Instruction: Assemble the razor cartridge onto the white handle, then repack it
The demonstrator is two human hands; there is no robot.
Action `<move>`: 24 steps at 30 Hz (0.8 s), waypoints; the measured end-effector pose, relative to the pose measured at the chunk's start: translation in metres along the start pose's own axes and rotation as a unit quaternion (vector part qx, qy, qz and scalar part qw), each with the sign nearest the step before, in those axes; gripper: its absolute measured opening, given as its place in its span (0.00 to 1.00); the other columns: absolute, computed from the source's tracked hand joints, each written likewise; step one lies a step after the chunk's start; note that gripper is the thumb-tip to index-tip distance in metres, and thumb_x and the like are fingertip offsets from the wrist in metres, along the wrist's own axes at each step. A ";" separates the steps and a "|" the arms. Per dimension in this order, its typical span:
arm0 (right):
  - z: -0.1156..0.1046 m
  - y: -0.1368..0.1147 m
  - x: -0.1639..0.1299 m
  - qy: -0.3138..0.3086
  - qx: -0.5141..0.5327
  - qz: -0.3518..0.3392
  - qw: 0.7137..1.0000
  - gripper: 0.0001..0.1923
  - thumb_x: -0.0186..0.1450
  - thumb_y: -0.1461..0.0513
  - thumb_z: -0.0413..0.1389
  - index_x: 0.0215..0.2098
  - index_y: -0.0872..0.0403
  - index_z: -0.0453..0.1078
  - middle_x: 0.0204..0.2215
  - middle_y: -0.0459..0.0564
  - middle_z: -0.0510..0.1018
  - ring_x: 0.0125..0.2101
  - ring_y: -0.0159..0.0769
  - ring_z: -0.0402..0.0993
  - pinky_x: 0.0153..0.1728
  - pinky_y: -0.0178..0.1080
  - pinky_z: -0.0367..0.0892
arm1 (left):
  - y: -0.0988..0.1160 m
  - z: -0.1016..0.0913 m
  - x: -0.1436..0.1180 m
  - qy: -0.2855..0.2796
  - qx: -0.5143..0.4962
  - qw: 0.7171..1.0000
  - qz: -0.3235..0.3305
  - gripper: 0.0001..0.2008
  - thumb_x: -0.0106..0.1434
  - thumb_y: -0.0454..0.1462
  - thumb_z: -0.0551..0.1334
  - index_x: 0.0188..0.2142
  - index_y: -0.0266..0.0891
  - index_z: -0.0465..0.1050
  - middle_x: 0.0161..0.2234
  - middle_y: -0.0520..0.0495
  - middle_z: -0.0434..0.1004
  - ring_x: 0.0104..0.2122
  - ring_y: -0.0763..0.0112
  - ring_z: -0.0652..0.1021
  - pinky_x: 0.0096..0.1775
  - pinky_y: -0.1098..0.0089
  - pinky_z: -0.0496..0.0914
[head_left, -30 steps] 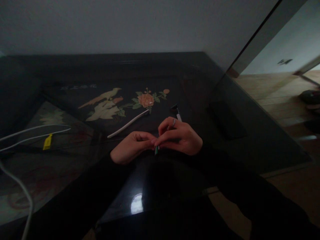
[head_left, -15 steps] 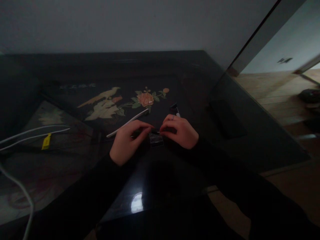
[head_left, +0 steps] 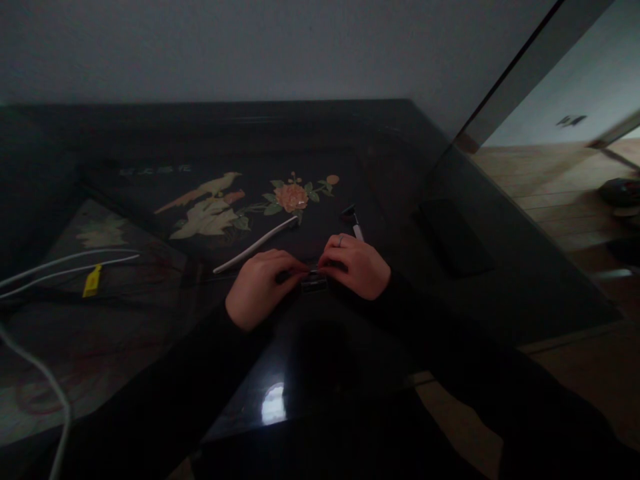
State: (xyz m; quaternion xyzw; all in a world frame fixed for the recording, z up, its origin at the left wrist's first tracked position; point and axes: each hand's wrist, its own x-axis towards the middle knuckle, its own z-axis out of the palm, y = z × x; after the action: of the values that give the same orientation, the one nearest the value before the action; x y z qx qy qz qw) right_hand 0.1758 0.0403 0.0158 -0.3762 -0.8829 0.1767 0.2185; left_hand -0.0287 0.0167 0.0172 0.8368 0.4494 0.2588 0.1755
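My left hand (head_left: pixel 261 285) and my right hand (head_left: pixel 356 265) meet over the dark table, each closed in a pinch. Between the fingertips is a small dark piece (head_left: pixel 313 271), too dim to name surely. Right below it lies a small clear plastic case (head_left: pixel 314 286) with a dark inside, partly hidden by my fingers. A slim, slightly curved white stick (head_left: pixel 256 245) rests beyond my left hand. Behind my right hand lies a razor-like tool with a black head and white handle (head_left: pixel 357 231).
The glossy black table (head_left: pixel 400 180) bears an inlaid bird and flower picture. A dark flat rectangular thing (head_left: pixel 455 237) lies at the right. White cables (head_left: pixel 60 263) with a yellow tag (head_left: pixel 92 281) run along the left. A wall (head_left: pixel 225 50) stands behind.
Both hands have come slightly nearer to me, bringing the small dark piece down onto or just over the clear case. The white stick and razor-like tool stay put.
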 end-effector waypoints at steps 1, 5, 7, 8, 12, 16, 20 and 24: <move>0.001 0.000 0.000 -0.002 -0.002 -0.003 1.000 0.03 0.62 0.65 0.58 0.32 0.58 0.74 0.32 0.50 0.72 0.36 0.36 0.67 0.38 0.38 0.60 | 0.000 0.000 0.000 -0.005 0.002 1.000 -0.004 0.05 0.60 0.34 0.62 0.32 0.38 0.77 0.32 0.48 0.80 0.33 0.67 0.78 0.38 0.67 0.70; 0.004 0.001 0.000 -0.015 -0.006 -0.006 1.000 0.03 0.62 0.65 0.58 0.32 0.57 0.74 0.32 0.50 0.71 0.36 0.36 0.67 0.39 0.38 0.60 | -0.002 0.000 0.001 -0.019 0.001 1.000 -0.008 0.05 0.60 0.35 0.62 0.31 0.38 0.77 0.31 0.48 0.80 0.33 0.67 0.78 0.38 0.67 0.69; 0.004 0.001 0.000 -0.020 -0.007 -0.002 1.000 0.03 0.63 0.64 0.58 0.32 0.58 0.74 0.32 0.50 0.71 0.36 0.36 0.67 0.39 0.38 0.61 | -0.002 0.000 0.001 -0.022 -0.006 1.000 -0.010 0.05 0.60 0.34 0.62 0.30 0.38 0.77 0.32 0.47 0.79 0.33 0.67 0.77 0.38 0.67 0.69; 0.005 0.001 0.000 -0.023 -0.007 0.000 1.000 0.03 0.63 0.64 0.58 0.32 0.58 0.74 0.32 0.50 0.71 0.37 0.36 0.67 0.39 0.38 0.61 | -0.003 0.000 0.001 -0.022 -0.011 1.000 -0.014 0.05 0.60 0.34 0.62 0.31 0.37 0.77 0.32 0.47 0.79 0.34 0.67 0.77 0.38 0.67 0.69; 0.006 0.000 0.000 -0.032 -0.006 0.005 0.999 0.03 0.62 0.65 0.59 0.32 0.57 0.74 0.32 0.49 0.71 0.37 0.35 0.66 0.38 0.38 0.60 | -0.003 0.002 0.001 -0.018 -0.031 0.999 -0.036 0.06 0.61 0.35 0.61 0.34 0.37 0.76 0.33 0.47 0.78 0.33 0.68 0.77 0.37 0.68 0.70; 0.007 -0.001 -0.001 -0.035 -0.010 0.005 0.999 0.03 0.62 0.66 0.58 0.32 0.58 0.74 0.32 0.50 0.71 0.37 0.35 0.66 0.38 0.38 0.60 | -0.003 0.004 0.000 -0.010 -0.038 0.999 -0.032 0.06 0.60 0.34 0.61 0.37 0.37 0.76 0.35 0.46 0.76 0.37 0.67 0.76 0.40 0.67 0.70; 0.007 -0.002 -0.001 -0.032 -0.018 0.006 0.999 0.03 0.62 0.66 0.58 0.32 0.57 0.74 0.32 0.49 0.71 0.37 0.36 0.66 0.38 0.37 0.60 | -0.005 0.008 -0.001 0.000 -0.033 0.999 -0.024 0.10 0.60 0.35 0.62 0.42 0.36 0.76 0.41 0.43 0.74 0.43 0.64 0.75 0.47 0.63 0.69; 0.007 -0.003 -0.001 -0.032 -0.020 0.005 0.999 0.03 0.62 0.66 0.58 0.31 0.56 0.73 0.32 0.48 0.70 0.37 0.35 0.65 0.37 0.37 0.59 | -0.007 0.010 -0.002 -0.007 -0.034 0.999 -0.028 0.12 0.60 0.34 0.62 0.44 0.36 0.75 0.43 0.42 0.75 0.45 0.62 0.75 0.49 0.61 0.69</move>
State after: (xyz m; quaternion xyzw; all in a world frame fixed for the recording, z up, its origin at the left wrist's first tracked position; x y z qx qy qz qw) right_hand 0.1713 0.0360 0.0115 -0.3786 -0.8911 0.1720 0.1818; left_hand -0.0282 0.0186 0.0045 0.8194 0.4621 0.2632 0.2140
